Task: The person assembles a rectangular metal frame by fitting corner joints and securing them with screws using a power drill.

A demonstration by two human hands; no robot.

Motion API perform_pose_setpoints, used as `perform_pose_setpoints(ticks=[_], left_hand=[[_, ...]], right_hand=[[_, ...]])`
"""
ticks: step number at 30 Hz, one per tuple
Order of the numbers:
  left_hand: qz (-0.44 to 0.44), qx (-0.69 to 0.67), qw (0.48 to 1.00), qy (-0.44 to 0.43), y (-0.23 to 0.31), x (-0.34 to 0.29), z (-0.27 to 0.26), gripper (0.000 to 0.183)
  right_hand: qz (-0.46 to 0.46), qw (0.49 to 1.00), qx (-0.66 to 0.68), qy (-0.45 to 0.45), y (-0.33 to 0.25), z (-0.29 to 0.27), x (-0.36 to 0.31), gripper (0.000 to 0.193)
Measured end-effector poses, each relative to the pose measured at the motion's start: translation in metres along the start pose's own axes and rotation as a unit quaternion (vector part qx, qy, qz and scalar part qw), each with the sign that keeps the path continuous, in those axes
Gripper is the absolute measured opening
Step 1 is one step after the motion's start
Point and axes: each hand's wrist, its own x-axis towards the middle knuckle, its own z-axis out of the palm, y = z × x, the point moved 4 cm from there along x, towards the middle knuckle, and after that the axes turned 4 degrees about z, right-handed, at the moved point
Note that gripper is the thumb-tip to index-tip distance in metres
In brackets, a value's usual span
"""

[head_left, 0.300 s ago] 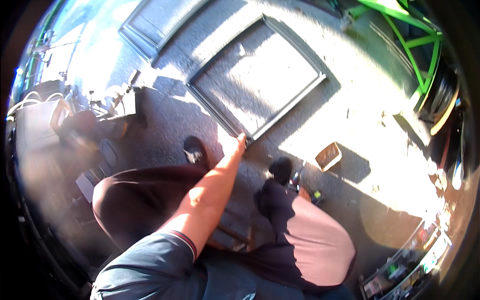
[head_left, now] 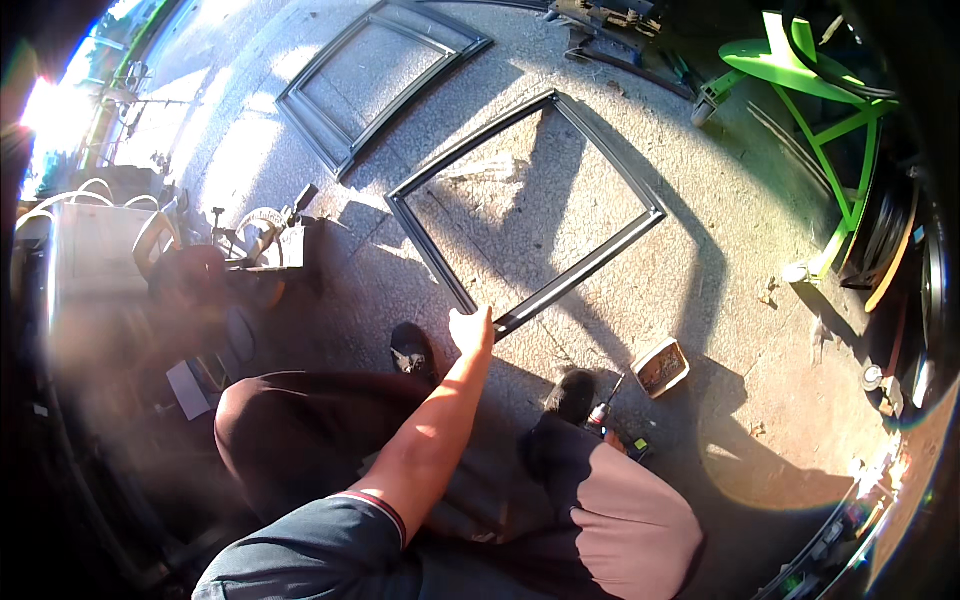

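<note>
My left hand point(head_left: 472, 330) grips the near corner of a dark, four-sided metal frame point(head_left: 580, 272), its fingers closed round the bar. The frame stretches away from me over the speckled floor, and its shadow falls apart from it to the right. My right hand is out of sight. By my right shoe point(head_left: 572, 393) a power drill point(head_left: 598, 414) with a long bit is partly hidden behind my knee. Just right of it sits a small open box point(head_left: 672, 384) with small pieces inside, too small to tell.
A second dark frame point(head_left: 412, 100) lies on the floor farther off. Left stands a saw-like machine point(head_left: 275, 243), partly in glare. A bright green metal stand point(head_left: 845, 190) rises at far right, near dark coiled material point(head_left: 883, 225). My left shoe point(head_left: 412, 350) is on the floor.
The view has shifted, so things sit lower in it and more of the second frame shows. The held frame's shadow now falls farther from it; my left hand keeps its grip.
</note>
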Motion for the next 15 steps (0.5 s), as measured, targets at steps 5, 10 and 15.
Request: perform_pose_setpoints(ticks=[5,10,15], left_hand=[[0.048,-0.245,0.968,-0.011,0.044,0.038,-0.020,0.035],[0.108,-0.110,0.983,0.103,0.059,0.133,-0.046,0.056],[0.031,0.008,0.995,0.097,0.118,0.244,-0.054,0.053]], right_hand=[[0.014,1.000,0.013,0.013,0.018,0.000,-0.010,0.032],[0.021,0.999,0.028,0.009,0.024,0.013,-0.008,0.032],[0.062,0.996,0.059,0.021,0.040,0.021,-0.023,0.033]])
